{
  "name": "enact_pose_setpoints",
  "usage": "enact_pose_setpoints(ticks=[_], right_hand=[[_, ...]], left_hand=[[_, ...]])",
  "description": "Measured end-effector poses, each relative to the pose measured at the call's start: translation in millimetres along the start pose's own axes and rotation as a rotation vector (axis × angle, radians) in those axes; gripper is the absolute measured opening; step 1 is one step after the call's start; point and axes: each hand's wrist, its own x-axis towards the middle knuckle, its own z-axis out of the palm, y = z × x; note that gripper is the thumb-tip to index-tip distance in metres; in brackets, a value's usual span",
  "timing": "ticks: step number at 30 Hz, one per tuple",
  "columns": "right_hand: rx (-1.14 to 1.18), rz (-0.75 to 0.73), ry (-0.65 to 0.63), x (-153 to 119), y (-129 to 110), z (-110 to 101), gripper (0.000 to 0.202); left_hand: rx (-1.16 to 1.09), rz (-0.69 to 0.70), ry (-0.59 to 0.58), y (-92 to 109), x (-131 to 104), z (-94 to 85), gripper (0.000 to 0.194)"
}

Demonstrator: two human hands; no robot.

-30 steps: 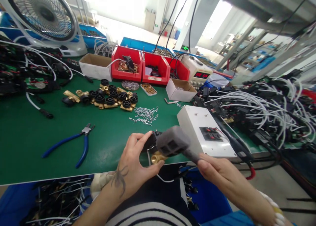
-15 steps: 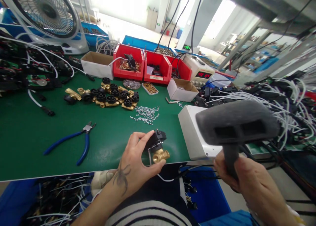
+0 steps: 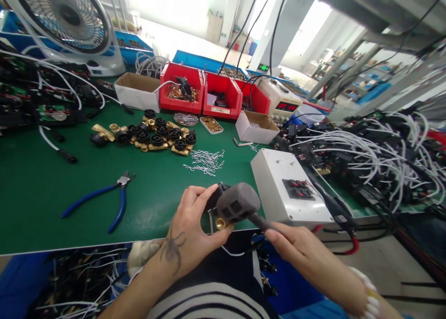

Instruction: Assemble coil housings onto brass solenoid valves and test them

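Grey mallet (image 3: 240, 202) over a black-and-brass valve (image 3: 220, 224), at the near edge of the green tabletop (image 3: 153, 212) — both your hands are full.
Your left hand (image 3: 191, 233) curls round the valve, fingers at its black body, thumb by the brass fitting; your right hand (image 3: 301, 247) is wrapped around the mallet's handle. The mallet head hides much of the valve — whether they touch, I cannot tell. Beyond your left hand, farther from the near edge, lie wire clips (image 3: 207, 161); blue-handled pliers (image 3: 121, 203) lie spread to its left. The white switch box (image 3: 275, 175) stands by the near edge, right of the valve.
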Motion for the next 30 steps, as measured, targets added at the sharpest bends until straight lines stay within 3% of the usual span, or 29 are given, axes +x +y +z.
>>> enact_pose_setpoints(ticks=[2, 7, 12, 17, 18, 22, 24, 27, 30], right_hand=[[-0.043, 0.009, -0.038, -1.0, 0.7, -1.2, 0.063], [0.099, -0.044, 0.167, -4.3, 1.2, -5.9, 0.066], [-0.104, 0.001, -0.045, 1.2, 1.6, -0.9, 0.064], [0.081, -0.066, 0.224, -5.0, -0.6, -4.1, 0.066], [0.068, -0.073, 0.22, -4.8, 0.0, -2.6, 0.066], [-0.137, -0.055, 0.005, 0.0, 2.1, 4.6, 0.062], [-0.132, -0.088, 0.042, 0.0, 1.5, 3.9, 0.062], [-0.004, -0.159, 0.213, -1.7, 0.7, 1.5, 0.065], [-0.064, -0.105, 0.12, 1.2, 2.7, 4.6, 0.065]], left_hand=[[0.003, 0.006, 0.0, 0.0, 0.5, 0.1, 0.062], [-0.012, -0.009, -0.012, -0.8, 1.5, 0.5, 0.064], [-0.002, 0.006, 0.003, -1.5, 1.7, 1.2, 0.062], [0.0, -0.003, -0.006, -0.9, 0.5, 0.2, 0.063], [0.002, 0.003, -0.003, -0.8, 0.5, 0.1, 0.063], [0.003, 0.022, 0.014, -1.2, 0.7, 0.6, 0.062], [0.003, 0.017, 0.014, -1.4, 0.7, 0.8, 0.061], [0.002, 0.009, 0.008, -1.5, 0.9, 1.1, 0.062], [-0.003, 0.012, 0.007, -1.8, 1.6, 1.5, 0.062]])
